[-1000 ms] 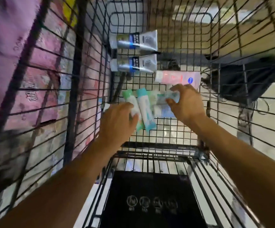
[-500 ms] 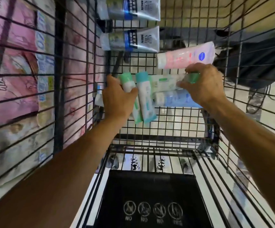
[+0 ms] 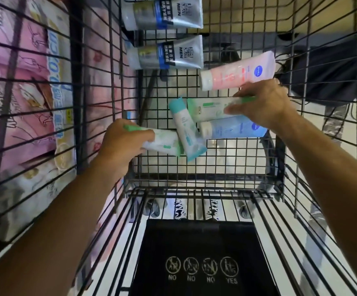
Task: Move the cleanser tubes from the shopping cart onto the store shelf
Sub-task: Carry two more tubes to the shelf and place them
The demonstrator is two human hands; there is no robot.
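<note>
Seven cleanser tubes lie on the wire floor of a shopping cart [image 3: 216,167], seen from above. The left hand [image 3: 124,144] is closed around a white tube with a green cap [image 3: 162,144] at the left of the pile, its far end touching a teal-capped tube [image 3: 186,129] that lies aslant beside it. The right hand [image 3: 260,103] is curled over a white and green tube [image 3: 211,108], thumb beneath and fingers [image 3: 243,95] on top; whether it has left the cart floor cannot be told. Just under that tube rests a pale blue tube [image 3: 235,129], and beyond the right hand a pink tube [image 3: 237,74]. Two grey tubes marked MEN [image 3: 166,54] lie farther off, side by side. To lift cleanly, each hand would do well to grip its tube at mid-body and raise it straight up, so the teal and blue tubes are not dragged along, and to clear the cart's wire sides before turning to the shelf. To the left, through the wires, pink packaged goods [image 3: 23,82] stand stacked. Nearest the viewer is a black child-seat flap [image 3: 201,253] printed with warning symbols. Pale floor shows below the cart.
</note>
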